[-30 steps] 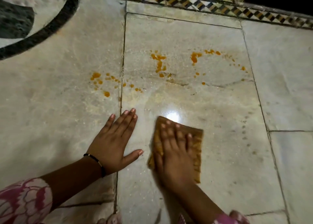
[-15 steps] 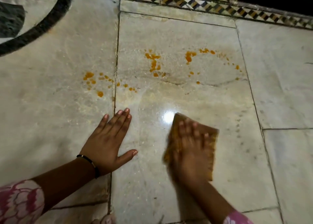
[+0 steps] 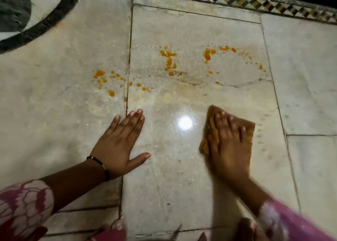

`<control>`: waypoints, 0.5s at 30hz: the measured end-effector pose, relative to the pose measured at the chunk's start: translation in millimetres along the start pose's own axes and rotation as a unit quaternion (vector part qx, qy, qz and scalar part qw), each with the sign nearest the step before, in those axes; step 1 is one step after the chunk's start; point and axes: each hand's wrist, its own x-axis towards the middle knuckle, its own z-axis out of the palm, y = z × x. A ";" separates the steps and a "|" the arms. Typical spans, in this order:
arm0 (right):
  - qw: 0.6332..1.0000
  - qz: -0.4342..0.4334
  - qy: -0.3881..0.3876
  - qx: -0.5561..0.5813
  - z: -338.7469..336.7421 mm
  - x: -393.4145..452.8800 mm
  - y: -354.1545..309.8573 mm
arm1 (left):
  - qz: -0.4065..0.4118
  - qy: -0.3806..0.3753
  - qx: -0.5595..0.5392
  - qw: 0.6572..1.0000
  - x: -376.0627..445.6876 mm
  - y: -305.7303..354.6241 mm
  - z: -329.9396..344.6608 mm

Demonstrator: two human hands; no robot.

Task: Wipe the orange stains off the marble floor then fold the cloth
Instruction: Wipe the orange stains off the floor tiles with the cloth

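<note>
You are looking down at a pale marble floor [image 3: 191, 177] laid in large slabs with dark joints, a bright lamp glare [image 3: 185, 123] on the slab in front of you. A checkered mosaic border [image 3: 255, 2] runs along the far edge, and a curved black inlay band [image 3: 45, 20] sweeps across the far left corner. Orange stains [image 3: 168, 62] lie scattered in clusters beyond your hands: one group straddles the joint on the left, two more sit on the middle slab. Your left hand [image 3: 119, 147] lies flat on the marble, palm down, fingers straight and held close together, thumb stretched out to the side, with a thin black bracelet [image 3: 99, 165] at the wrist. Your right hand [image 3: 228, 149], blurred, presses palm down on the orange-brown cloth [image 3: 248, 129], fingers slightly spread across it; the cloth sits flat on the middle slab, right of the glare and nearer to you than the stains. Pink patterned sleeves [image 3: 23, 208] cover both forearms.
</note>
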 end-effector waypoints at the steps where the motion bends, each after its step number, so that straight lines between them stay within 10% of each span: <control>1: 1.000 0.010 0.001 0.001 7.4 -26.9 -17.6 | 0.000 0.001 0.003 1.000 0.3 0.0 0.3; 9: 0.983 -0.177 -0.045 0.026 17.4 28.4 -101.6 | -0.045 0.018 -0.009 0.999 -7.7 -4.6 0.6; 15: 1.000 -0.020 0.012 0.008 6.5 43.8 -46.1 | -0.156 0.032 -0.002 0.987 -27.2 -34.8 -12.1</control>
